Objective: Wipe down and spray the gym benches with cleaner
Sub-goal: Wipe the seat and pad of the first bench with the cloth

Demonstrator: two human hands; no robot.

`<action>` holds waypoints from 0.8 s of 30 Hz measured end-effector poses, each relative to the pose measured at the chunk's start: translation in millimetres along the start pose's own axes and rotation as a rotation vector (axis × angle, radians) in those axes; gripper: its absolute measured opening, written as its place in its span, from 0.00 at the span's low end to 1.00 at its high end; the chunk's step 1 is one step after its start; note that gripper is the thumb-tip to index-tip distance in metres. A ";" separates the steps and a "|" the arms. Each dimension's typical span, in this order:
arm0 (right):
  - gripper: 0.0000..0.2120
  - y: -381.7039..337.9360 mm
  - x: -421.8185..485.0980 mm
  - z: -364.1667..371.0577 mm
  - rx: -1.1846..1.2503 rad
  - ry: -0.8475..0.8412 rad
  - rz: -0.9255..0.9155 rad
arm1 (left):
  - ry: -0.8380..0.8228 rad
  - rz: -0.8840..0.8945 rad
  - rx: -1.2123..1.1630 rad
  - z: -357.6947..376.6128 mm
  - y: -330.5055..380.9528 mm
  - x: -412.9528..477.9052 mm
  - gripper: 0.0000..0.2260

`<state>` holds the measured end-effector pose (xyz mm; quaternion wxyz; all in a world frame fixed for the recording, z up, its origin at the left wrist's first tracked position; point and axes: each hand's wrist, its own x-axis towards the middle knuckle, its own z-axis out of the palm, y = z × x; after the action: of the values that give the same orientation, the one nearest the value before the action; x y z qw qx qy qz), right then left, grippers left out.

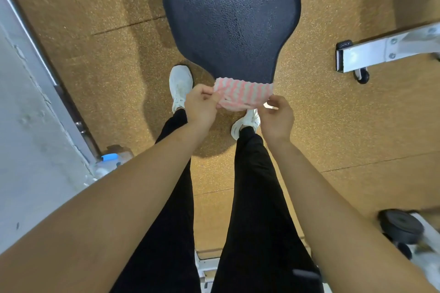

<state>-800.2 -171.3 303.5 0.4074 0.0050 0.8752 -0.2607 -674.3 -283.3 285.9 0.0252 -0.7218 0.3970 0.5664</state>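
**Both hands holding a striped cloth at the near end of the bench pad**

A tan, speckled rubber floor (333, 126) is filling most of the view. Over it, the dark bench pad (233, 19) is lying broad at its far end and narrowing toward the person. Its pebbled skin is catching the light in small glints. The person is standing just before its narrow end in black trousers (257, 197) and white shoes (180, 85).

The cloth (242, 94), pink and white in wavy stripes, is hanging stretched between the two hands. Its upper edge is overlapping the pad's near edge; whether it is touching the pad cannot be told.

The left hand (201, 107) is pinching the cloth's left end, its fingers (202, 90) curling over the thumb. The right hand (277, 116) is gripping the lower right corner, with its fingers (276, 102) bent round the fabric. Both forearms are reaching forward, bare.

To the right, a white metal frame (381, 50) is standing on a small wheel.
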 end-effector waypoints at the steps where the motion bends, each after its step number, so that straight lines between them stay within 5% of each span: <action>1: 0.10 1.9 -1.7 2.1 -0.095 0.039 -0.107 | 0.024 0.049 -0.014 -3.2 6.2 5.6 0.10; 6: 0.21 0.0 -2.3 11.5 -0.393 0.006 -0.555 | 0.248 0.144 -0.165 -7.3 31.8 33.7 0.08; 9: 0.25 -0.5 2.4 16.9 -0.560 -0.040 -0.692 | 0.314 0.003 -0.199 -0.7 31.2 33.0 0.14; 11: 0.26 -0.2 3.9 16.8 -0.588 -0.047 -0.710 | 0.239 -0.248 -0.242 4.7 29.5 24.9 0.22; 14: 0.26 -1.0 4.0 13.9 -0.574 -0.088 -0.727 | -0.087 -0.490 -0.414 13.3 22.7 11.0 0.28; 17: 0.24 -3.7 5.7 8.5 -0.539 -0.108 -0.738 | -0.202 -0.365 -0.494 26.6 4.4 2.3 0.18; 24: 0.26 -44.4 30.5 11.8 -0.636 -0.002 -0.774 | 0.089 -0.216 -0.571 12.8 19.2 33.6 0.22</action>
<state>-822.0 -221.2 295.5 0.2628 -0.4447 0.8487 -0.1132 -694.6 -308.5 261.1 -0.1360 -0.7619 0.1434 0.6168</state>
